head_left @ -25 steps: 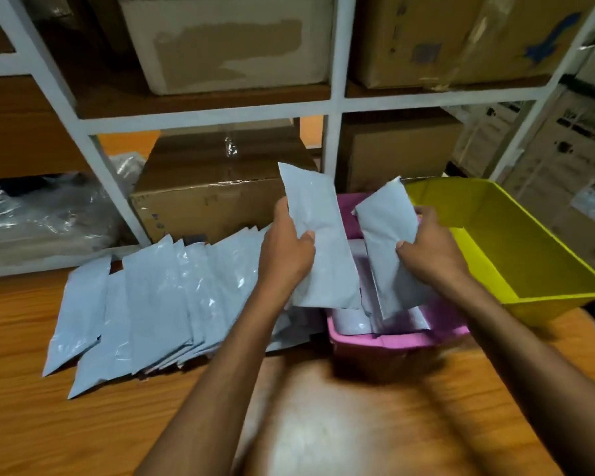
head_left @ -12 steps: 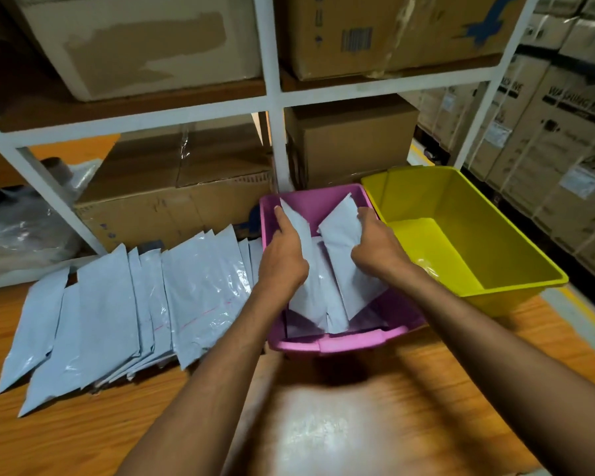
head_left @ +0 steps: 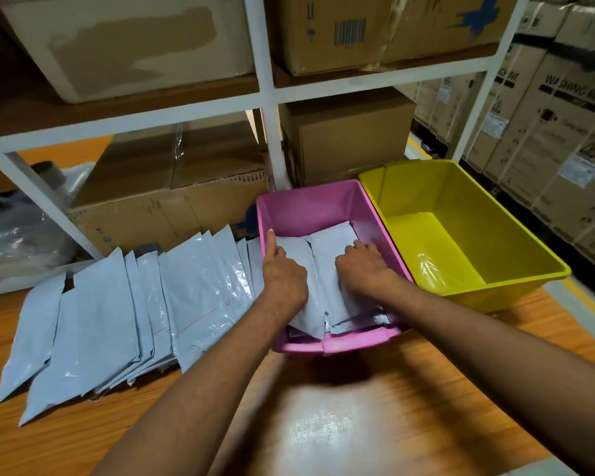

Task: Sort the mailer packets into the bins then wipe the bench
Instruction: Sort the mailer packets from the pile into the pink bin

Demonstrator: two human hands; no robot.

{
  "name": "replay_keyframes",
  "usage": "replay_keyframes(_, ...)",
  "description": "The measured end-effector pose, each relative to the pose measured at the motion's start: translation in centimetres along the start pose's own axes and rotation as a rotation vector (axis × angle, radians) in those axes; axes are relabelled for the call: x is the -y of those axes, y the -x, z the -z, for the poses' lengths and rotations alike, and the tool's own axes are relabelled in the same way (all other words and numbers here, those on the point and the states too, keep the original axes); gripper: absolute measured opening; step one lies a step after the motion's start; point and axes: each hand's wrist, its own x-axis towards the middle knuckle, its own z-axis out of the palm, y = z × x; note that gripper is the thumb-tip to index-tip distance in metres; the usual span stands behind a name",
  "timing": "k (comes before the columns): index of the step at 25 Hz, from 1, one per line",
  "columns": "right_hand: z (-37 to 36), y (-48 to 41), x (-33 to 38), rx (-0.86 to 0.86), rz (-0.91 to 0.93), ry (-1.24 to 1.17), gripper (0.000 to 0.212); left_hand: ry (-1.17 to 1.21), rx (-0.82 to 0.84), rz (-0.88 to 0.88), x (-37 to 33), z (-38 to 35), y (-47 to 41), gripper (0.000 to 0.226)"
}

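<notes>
The glossy orange-brown wooden bench (head_left: 358,424) is filling the near part of the view, and two bare forearms are reaching forward across it. To the left, a fanned row of packets (head_left: 117,310), pale grey plastic mailers, is lying flat on the wood. Each one is overlapping the next, and the rightmost is reaching the outer wall of the pink bin (head_left: 310,207).

That rectangular plastic tub is sitting straight ahead on the bench, with both hands down inside it. The left hand (head_left: 284,274) is gripping the left packet (head_left: 308,316), a pale grey mailer lying along the tub's left side. Its thumb is stretching straight up beside the inner wall, and its other fingers are tucked out of sight. The right hand (head_left: 364,269) is resting knuckles-up on the right packet (head_left: 330,245), a second grey mailer, with fingers curled and tips on its surface. I cannot tell whether it is pinching the packet or only pressing it. The two packets are lying side by side on top of more grey mailers.

Close against the pink bin's right side, a larger yellow bin (head_left: 461,207) of the same plastic is sitting at the bench edge.

Behind everything, a white metal shelf frame (head_left: 265,97) is holding brown cardboard boxes (head_left: 351,132). Stacked washing-machine cartons (head_left: 564,125) are standing at far right, and crumpled clear plastic wrap (head_left: 18,242) is lying at far left.
</notes>
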Motion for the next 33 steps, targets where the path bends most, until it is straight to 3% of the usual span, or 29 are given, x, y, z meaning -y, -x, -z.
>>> replay_keyframes(6, 0.1, -0.1, 0.3, 0.028, 0.031, -0.158, 0.039, -0.06, 0.069, -0.117, -1.4, -0.6, -1.5, 0.039)
replay_keyframes(11, -0.2, -0.3, -0.1, 0.103, 0.067, -0.22, 0.037, 0.026, 0.038, -0.159, -2.2, -0.8, -2.4, 0.069)
replay_keyframes(14, -0.4, -0.7, -0.3, 0.068, 0.031, -0.291, 0.039, -0.107, -0.003, -0.122, -1.8, -1.0, -2.0, 0.059)
replay_keyframes(16, -0.5, -1.2, -0.7, -0.046, -0.025, -0.415, 0.043, -0.036, -0.101, -0.106, -0.8, -0.8, -1.3, 0.039)
replay_keyframes(19, 0.7, -0.5, -1.5, -0.21, -0.125, -0.754, 0.053, 0.251, -0.387, -0.084, 1.3, -0.8, 0.4, 0.027)
replay_keyframes(21, 1.9, 1.3, -1.3, -0.293, -0.145, -0.995, 0.049, 0.483, -0.56, -0.031, 2.7, -1.5, 1.8, 0.041)
replay_keyframes(23, 3.3, 3.7, 0.0, -0.339, -0.113, -1.22, 0.041, 0.865, -0.65, 0.059, 3.8, -2.8, 3.7, 0.055)
replay_keyframes(28, 6.2, 8.5, 5.8, -0.321, 0.041, -1.588, 0.045, 1.729, -0.671, 0.141, 6.2, -7.8, 8.5, 0.045)
replay_keyframes(31, 7.4, 9.9, 10.3, -0.301, 0.116, -1.664, 0.043, 2.005, -0.62, 0.262, 8.8, -11.5, 10.9, 0.034)
replay_keyframes(33, 7.8, 10.0, 13.5, -0.281, 0.166, -1.679, 0.04, 2.05, -0.598, 0.339, 10.7, -14.3, 12.1, 0.031)
